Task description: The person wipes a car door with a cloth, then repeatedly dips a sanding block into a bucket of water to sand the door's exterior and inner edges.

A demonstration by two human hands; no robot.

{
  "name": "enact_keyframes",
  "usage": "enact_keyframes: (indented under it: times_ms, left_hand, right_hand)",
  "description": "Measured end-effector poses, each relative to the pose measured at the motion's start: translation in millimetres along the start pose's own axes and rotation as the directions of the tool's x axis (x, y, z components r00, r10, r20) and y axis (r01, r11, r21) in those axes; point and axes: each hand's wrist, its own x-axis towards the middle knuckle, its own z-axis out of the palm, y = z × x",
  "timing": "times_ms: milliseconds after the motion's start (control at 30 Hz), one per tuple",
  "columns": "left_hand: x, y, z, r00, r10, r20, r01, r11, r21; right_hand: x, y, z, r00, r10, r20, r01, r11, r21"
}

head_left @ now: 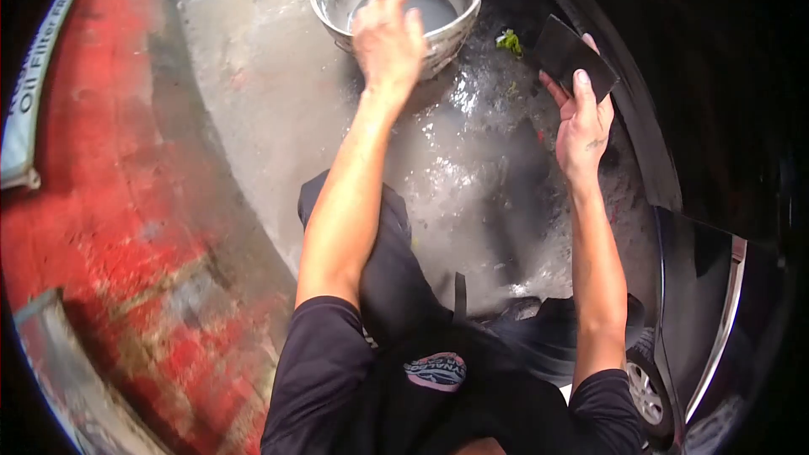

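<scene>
My left hand (388, 40), a little blurred, is over the near rim of a metal bucket (459, 34) holding grey liquid (425, 5). Its fingers look apart and nothing shows in them. On the right, my right hand (583, 126) grips a thin black rectangular sheet (573, 55) that looks like sandpaper. The thumb lies on the sheet's face, with fingers behind it and at its edge. Close beside the sheet is the dark body panel (624, 131) of a vehicle.
The grey floor (438, 168) is wet and shiny. A small yellow-green scrap (509, 42) lies between bucket and sheet. Worn red paint (126, 177) covers the floor at left, where a lettered sign (38, 76) stands. A car wheel (647, 392) shows at lower right.
</scene>
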Motion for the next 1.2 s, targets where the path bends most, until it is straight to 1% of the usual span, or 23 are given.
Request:
enact_keyframes:
  times_ms: [33, 100, 133, 200, 267, 300, 333, 400, 433, 467, 533, 600, 700, 800, 867, 900, 933, 1000, 1033, 1067, 1100, 1133, 1200]
  left_hand:
    - [-1, -19, 12, 1.0, -0.015, -0.005, 0.015, 0.999, -0.032]
    - [-9, -48, 27, 0.994, -0.048, 0.096, 0.029, 0.98, 0.198]
    - [-4, -38, 23, 0.972, -0.138, 0.192, 0.1, 0.975, 0.197]
    - [-2, -39, 20, 0.968, -0.164, 0.188, 0.147, 0.984, 0.102]
    - [-4, -45, 20, 0.984, -0.123, 0.13, 0.121, 0.992, 0.028]
    - [-8, -49, 21, 0.994, -0.078, 0.076, 0.08, 0.997, -0.015]
    - [-10, -51, 22, 0.994, -0.085, 0.064, 0.087, 0.996, -0.025]
    - [-7, -52, 20, 0.998, -0.057, 0.017, 0.058, 0.991, -0.119]
    - [-7, -51, 14, 0.996, -0.068, 0.063, 0.075, 0.991, -0.113]
    - [-6, -52, 14, 0.996, -0.065, 0.065, 0.072, 0.99, -0.118]
    - [-5, -50, 17, 0.995, -0.092, 0.043, 0.096, 0.991, -0.092]
    - [-6, -50, 14, 0.993, -0.085, 0.078, 0.096, 0.985, -0.146]
    - [-6, -54, 4, 0.992, -0.088, 0.092, 0.106, 0.971, -0.214]
    - [14, -75, -9, 0.997, -0.067, 0.049, 0.076, 0.975, -0.208]
    - [30, -96, -16, 0.97, -0.226, -0.084, 0.214, 0.968, -0.128]
    - [38, -114, -10, 0.935, -0.345, -0.079, 0.321, 0.921, -0.221]
    - [43, -135, 3, 0.886, -0.463, -0.024, 0.417, 0.819, -0.394]
    - [34, -166, 32, 0.848, -0.53, -0.001, 0.46, 0.737, -0.495]
    - [34, -172, 35, 0.836, -0.549, -0.005, 0.475, 0.729, -0.493]
    - [38, -174, 34, 0.863, -0.498, 0.088, 0.454, 0.686, -0.568]
    - [38, -175, 30, 0.881, -0.437, 0.183, 0.445, 0.63, -0.636]
    - [39, -175, 34, 0.886, -0.442, 0.14, 0.425, 0.654, -0.626]
    - [39, -174, 35, 0.885, -0.455, 0.096, 0.422, 0.7, -0.577]
  right_hand:
    - [6, 5, 16, 1.0, -0.017, -0.013, 0.017, 0.998, -0.057]
    - [11, 17, 53, 0.997, -0.069, 0.02, 0.072, 0.974, -0.213]
    - [14, 20, 71, 0.991, -0.119, 0.065, 0.134, 0.934, -0.331]
    - [29, 32, 97, 0.964, -0.166, 0.208, 0.255, 0.797, -0.547]
    - [48, 26, 124, 0.914, -0.157, 0.374, 0.381, 0.648, -0.659]
    - [58, 24, 133, 0.92, -0.069, 0.387, 0.335, 0.654, -0.679]
    - [68, 24, 140, 0.916, -0.073, 0.395, 0.346, 0.643, -0.683]
    - [88, 27, 150, 0.872, 0.054, 0.487, 0.376, 0.563, -0.736]
    - [96, 28, 157, 0.864, 0.141, 0.483, 0.351, 0.52, -0.779]
    - [102, 35, 159, 0.867, 0.14, 0.478, 0.347, 0.517, -0.782]
    - [110, 53, 158, 0.807, 0.335, 0.486, 0.297, 0.482, -0.824]
    - [115, 69, 161, 0.798, 0.375, 0.472, 0.377, 0.299, -0.876]
    - [127, 82, 162, 0.752, 0.358, 0.553, 0.422, 0.383, -0.822]
    - [159, 109, 163, 0.653, 0.47, 0.594, 0.426, 0.42, -0.801]
    - [185, 142, 162, 0.602, 0.531, 0.597, 0.559, 0.254, -0.789]
    - [202, 154, 169, 0.566, 0.664, 0.488, 0.55, 0.137, -0.824]
    - [217, 168, 175, 0.558, 0.663, 0.499, 0.561, 0.142, -0.816]
    - [238, 200, 185, 0.528, 0.711, 0.465, 0.639, 0.029, -0.769]
    - [246, 217, 197, 0.536, 0.725, 0.433, 0.667, -0.049, -0.744]
    - [250, 234, 205, 0.517, 0.739, 0.431, 0.677, -0.046, -0.735]
    - [246, 251, 208, 0.431, 0.793, 0.431, 0.718, -0.013, -0.695]
    - [240, 269, 210, 0.338, 0.842, 0.421, 0.753, 0.026, -0.657]
    - [222, 294, 211, 0.295, 0.88, 0.372, 0.828, -0.041, -0.56]
